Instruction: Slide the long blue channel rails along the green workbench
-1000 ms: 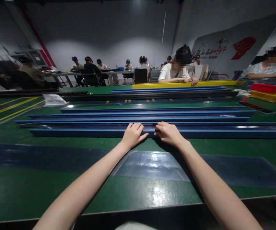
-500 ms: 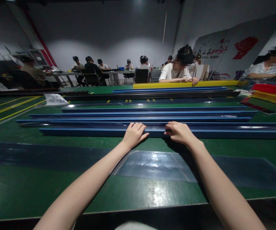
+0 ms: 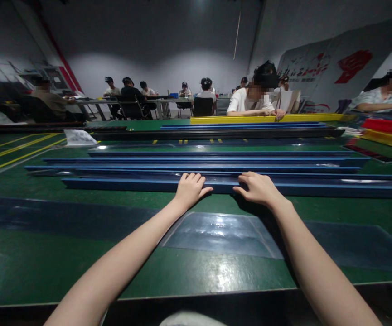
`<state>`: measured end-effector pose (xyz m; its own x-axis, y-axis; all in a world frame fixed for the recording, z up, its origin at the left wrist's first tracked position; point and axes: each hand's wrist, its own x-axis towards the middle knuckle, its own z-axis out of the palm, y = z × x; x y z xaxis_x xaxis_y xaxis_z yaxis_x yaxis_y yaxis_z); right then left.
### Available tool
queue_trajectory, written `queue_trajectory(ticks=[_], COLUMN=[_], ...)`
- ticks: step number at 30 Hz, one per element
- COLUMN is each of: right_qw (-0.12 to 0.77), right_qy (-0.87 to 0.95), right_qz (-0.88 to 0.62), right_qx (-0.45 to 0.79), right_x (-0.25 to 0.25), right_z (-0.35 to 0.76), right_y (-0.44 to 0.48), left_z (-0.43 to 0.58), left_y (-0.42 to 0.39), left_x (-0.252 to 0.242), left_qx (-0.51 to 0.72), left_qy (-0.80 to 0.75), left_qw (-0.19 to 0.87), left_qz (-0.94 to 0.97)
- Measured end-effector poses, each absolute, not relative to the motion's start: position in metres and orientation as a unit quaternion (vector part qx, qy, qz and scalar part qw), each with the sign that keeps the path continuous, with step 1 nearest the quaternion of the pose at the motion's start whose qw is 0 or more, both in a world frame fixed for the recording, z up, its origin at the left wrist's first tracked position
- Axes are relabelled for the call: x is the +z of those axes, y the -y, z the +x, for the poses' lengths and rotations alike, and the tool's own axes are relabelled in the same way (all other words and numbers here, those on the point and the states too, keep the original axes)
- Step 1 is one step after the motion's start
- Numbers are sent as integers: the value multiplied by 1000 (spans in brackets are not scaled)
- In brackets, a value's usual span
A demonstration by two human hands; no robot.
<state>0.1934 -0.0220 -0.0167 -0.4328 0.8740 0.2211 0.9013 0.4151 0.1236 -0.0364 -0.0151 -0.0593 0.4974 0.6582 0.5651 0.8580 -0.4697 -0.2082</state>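
Observation:
A long blue channel strip [image 3: 128,184] lies across the green table in front of me, and clear film shows along its inside. My left hand [image 3: 191,190] is closed over its near wall, fingers over the top and thumb stretched to the right along the front face. A short gap to the right, my right hand [image 3: 257,189] grips the same strip, with fingers bent over the edge and thumb against the front. The fingertips of both hands are partly hidden behind the wall. Just beyond lie more blue strips [image 3: 114,168], parallel to it.
Clear plastic sheets [image 3: 219,235] lie flat near the table's front edge. Farther back are a black strip [image 3: 216,134], a yellow strip [image 3: 267,119] under a co-worker's hands, and red [image 3: 386,125] and yellow trays [image 3: 386,137]. Crumpled white paper [image 3: 80,137] sits at left.
The left end of the held strip has shifted slightly right. My right thumb has moved out from the fingers along the front face. The view has turned a little.

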Motion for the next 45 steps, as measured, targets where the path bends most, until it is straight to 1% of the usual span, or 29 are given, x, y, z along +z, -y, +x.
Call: queue_trajectory(ticks=[3, 8, 14, 22, 30, 39, 45], right_qw=[58, 96, 119, 100, 88, 73, 70], right_qy=[846, 863, 861, 862, 846, 825, 828], right_qz=[-518, -476, -476, -481, -514, -550, -543], right_qx=[-117, -140, -133, -126, -108, -106, -117], right_x=[-22, -29, -30, -25, -18, -16, -16], right_z=[185, 170, 170, 171, 183, 201, 199], right_y=[22, 21, 18, 16, 19, 19, 21], left_z=[-36, -35, -36, -37, -37, -38, -37], left_y=[15, 16, 15, 16, 14, 16, 15], left_x=[-59, -58, -58, -57, -57, -57, -58], left_qx=[-208, -209, -212, -212, -225, -206, -200], left_qy=[454, 452, 451, 442, 376, 415, 423], left_qw=[242, 244, 238, 224, 218, 232, 241], left_qz=[-832, -832, -834, -842, -872, -855, -850])
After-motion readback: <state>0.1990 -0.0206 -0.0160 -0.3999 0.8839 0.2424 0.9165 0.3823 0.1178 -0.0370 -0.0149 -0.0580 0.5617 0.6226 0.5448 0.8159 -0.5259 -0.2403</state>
